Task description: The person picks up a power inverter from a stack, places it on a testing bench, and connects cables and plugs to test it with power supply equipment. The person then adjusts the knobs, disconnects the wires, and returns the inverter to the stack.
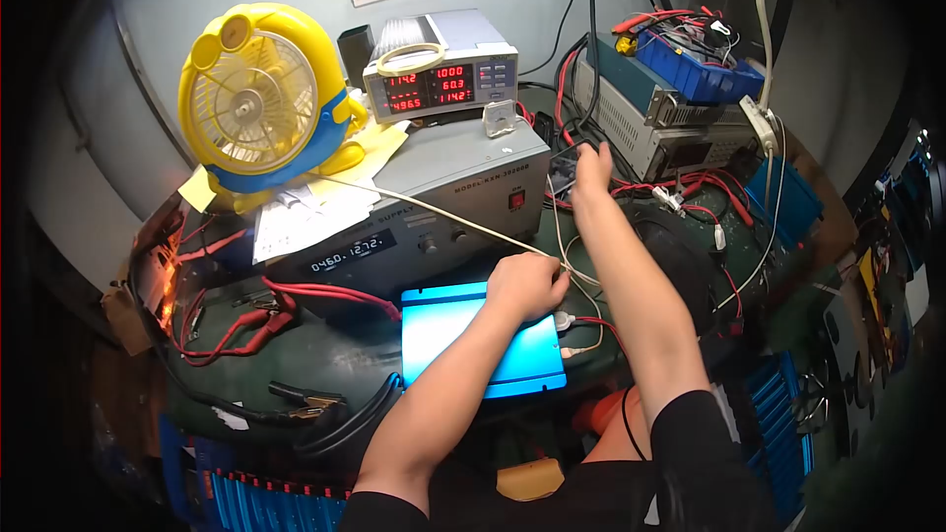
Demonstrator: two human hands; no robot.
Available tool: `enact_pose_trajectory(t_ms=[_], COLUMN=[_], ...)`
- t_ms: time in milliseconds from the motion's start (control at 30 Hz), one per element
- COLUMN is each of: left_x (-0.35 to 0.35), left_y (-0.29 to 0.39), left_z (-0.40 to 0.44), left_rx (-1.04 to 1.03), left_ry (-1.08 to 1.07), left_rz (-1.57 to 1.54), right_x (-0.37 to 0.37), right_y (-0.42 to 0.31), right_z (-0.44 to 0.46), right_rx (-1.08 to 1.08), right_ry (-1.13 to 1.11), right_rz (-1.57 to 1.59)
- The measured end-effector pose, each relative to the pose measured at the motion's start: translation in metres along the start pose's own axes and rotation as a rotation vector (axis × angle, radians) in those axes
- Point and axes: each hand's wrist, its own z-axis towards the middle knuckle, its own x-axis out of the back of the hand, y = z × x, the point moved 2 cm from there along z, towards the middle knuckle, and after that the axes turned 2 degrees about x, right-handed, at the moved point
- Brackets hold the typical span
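Observation:
A flat blue metal box (458, 327) lies on the bench in front of me, with cables at both ends. My left hand (527, 286) is closed and rests at its upper right corner; the curled fingers hide whatever they may hold. Beyond it, my right hand (591, 172) reaches to the right end of the grey power supply (414, 192). Its fingers are bent together beside a dark object and cables, and what they grip is too small to tell. A white plug (564, 321) is at the box's right side.
A yellow fan (254, 103) and a power meter (443, 69) with red digits stand on the power supply. Red clip leads (261, 325) lie at left. On the right are stacked instruments (660, 118) under a blue bin (695, 69), with tangled red wires (724, 192) in front.

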Motion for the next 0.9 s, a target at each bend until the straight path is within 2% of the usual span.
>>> enact_pose_trajectory(t_ms=[33,100,167,233,300,333,367,433,500,567,600,633,667,700,733,767,833,900], left_x=[0.001,0.003,0.020,0.003,-0.004,-0.006,-0.006,0.004,-0.003,-0.004,-0.003,0.000,0.005,0.007,0.004,0.004,0.005,0.005], left_y=[0.001,0.001,0.014,-0.005,-0.010,-0.010,-0.007,0.005,-0.001,-0.001,-0.001,0.002,0.006,0.008,0.006,0.007,0.006,0.006], left_z=[-0.001,-0.002,-0.008,-0.004,0.003,0.005,0.003,-0.008,-0.005,-0.007,-0.007,-0.008,-0.010,-0.011,-0.010,-0.009,-0.010,-0.009], left_rx=[-0.002,0.025,0.143,0.134,0.102,0.071,-0.002,-0.056,-0.084,-0.123,-0.115,-0.112,-0.083,-0.054,-0.073,-0.068,-0.062,-0.051], left_ry=[0.002,-0.009,-0.112,-0.075,-0.105,-0.140,-0.040,0.085,0.136,0.195,0.180,0.174,0.124,0.077,0.093,0.090,0.075,0.078], left_rz=[0.004,0.000,0.033,-0.054,-0.024,0.005,0.049,-0.004,-0.010,-0.009,0.006,0.003,-0.001,-0.005,-0.001,0.000,0.005,0.030], right_x=[-0.012,-0.028,-0.033,-0.018,0.011,0.029,0.048,0.086,0.121,0.145,0.160,0.177,0.196,0.207,0.207,0.205,0.204,0.192], right_y=[-0.035,-0.097,-0.140,-0.174,-0.200,-0.194,-0.186,-0.152,-0.150,-0.148,-0.139,-0.126,-0.120,-0.120,-0.120,-0.142,-0.150,-0.157], right_z=[-0.035,-0.099,-0.151,-0.211,-0.277,-0.299,-0.320,-0.368,-0.394,-0.384,-0.375,-0.361,-0.344,-0.324,-0.309,-0.294,-0.271,-0.258], right_rx=[0.017,-0.108,-0.046,0.033,0.145,0.315,0.484,0.640,0.839,0.837,0.716,0.695,0.461,0.434,0.529,0.635,0.498,0.524], right_ry=[0.020,-0.033,0.004,-0.146,-0.146,-0.168,-0.191,-0.274,-0.622,-1.036,-1.060,-0.999,-0.976,-0.918,-0.790,-0.797,-0.779,-0.770], right_rz=[0.222,0.517,0.764,0.878,0.845,0.785,0.723,0.439,0.059,-0.126,-0.198,-0.247,-0.277,-0.264,-0.342,-0.347,-0.149,-0.312])
